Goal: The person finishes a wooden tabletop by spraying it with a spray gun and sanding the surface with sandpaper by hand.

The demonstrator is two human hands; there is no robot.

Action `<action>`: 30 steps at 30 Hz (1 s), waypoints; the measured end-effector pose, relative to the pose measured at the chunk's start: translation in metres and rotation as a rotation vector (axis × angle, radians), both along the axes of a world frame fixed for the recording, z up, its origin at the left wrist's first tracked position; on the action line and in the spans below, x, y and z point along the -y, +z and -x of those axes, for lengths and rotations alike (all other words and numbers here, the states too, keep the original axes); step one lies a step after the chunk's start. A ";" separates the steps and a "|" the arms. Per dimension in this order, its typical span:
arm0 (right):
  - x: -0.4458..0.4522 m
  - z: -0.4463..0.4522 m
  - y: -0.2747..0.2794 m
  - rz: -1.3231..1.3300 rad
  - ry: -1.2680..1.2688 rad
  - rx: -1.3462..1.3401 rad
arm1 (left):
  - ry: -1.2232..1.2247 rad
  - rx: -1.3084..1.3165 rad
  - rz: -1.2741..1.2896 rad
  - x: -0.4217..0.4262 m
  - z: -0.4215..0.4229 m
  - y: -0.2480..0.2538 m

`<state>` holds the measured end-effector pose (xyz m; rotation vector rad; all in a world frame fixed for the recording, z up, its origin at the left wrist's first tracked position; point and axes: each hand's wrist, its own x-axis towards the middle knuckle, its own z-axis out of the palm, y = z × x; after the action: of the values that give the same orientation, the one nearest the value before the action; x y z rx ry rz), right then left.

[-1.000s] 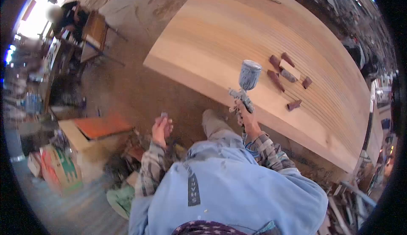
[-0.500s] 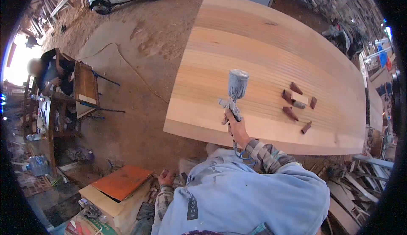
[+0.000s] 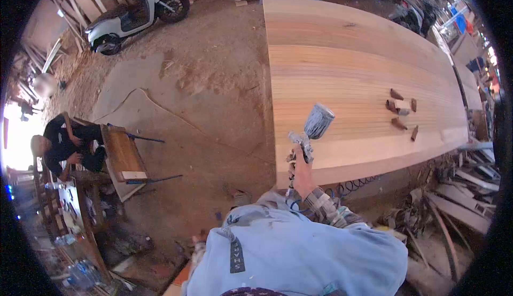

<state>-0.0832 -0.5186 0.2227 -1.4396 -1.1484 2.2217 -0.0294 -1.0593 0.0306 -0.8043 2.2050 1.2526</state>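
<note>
My right hand [image 3: 303,174] is wrapped round the handle of a paint-spattered spray gun [image 3: 302,145], whose metal cup [image 3: 319,121] tilts up to the right. The gun is over the near left part of a large wooden panel [image 3: 342,82] with fine grooves. Several brown sandpaper pieces [image 3: 398,123] lie on the panel around a small wood block [image 3: 402,104]. My left hand [image 3: 200,239] is low beside my body, partly hidden and blurred; its fingers cannot be made out.
A person [image 3: 64,141] sits at the left by a small wooden table [image 3: 124,154]. A white scooter [image 3: 136,18] stands at the upper left. A coiled hose [image 3: 360,182] hangs below the panel's near edge. Wood scraps [image 3: 459,200] are piled at the right; plastic bottles [image 3: 83,274] stand lower left.
The view has swung left, bringing in the scooter and more floor. The spray gun stays in my right hand, its cup now tilted right. My left hand has dropped towards the lower edge beside my body.
</note>
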 end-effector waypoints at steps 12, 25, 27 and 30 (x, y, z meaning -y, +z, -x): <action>0.051 0.100 -0.006 -0.183 -0.368 0.003 | -0.041 -0.329 -0.285 0.120 0.326 -0.002; -0.093 0.315 -0.040 -0.203 -0.309 -0.045 | -0.277 0.209 -0.112 -0.034 0.328 -0.025; -0.120 0.351 -0.041 -0.194 -0.354 -0.042 | -0.257 0.182 -0.095 -0.055 0.374 -0.013; -0.168 0.397 -0.047 -0.163 -0.335 -0.027 | -0.251 0.090 -0.127 -0.104 0.451 0.010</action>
<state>-0.4803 -0.3510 0.1760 -1.4126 -0.9710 1.8697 -0.4808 -0.9554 0.0403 -0.5063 2.0573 1.1940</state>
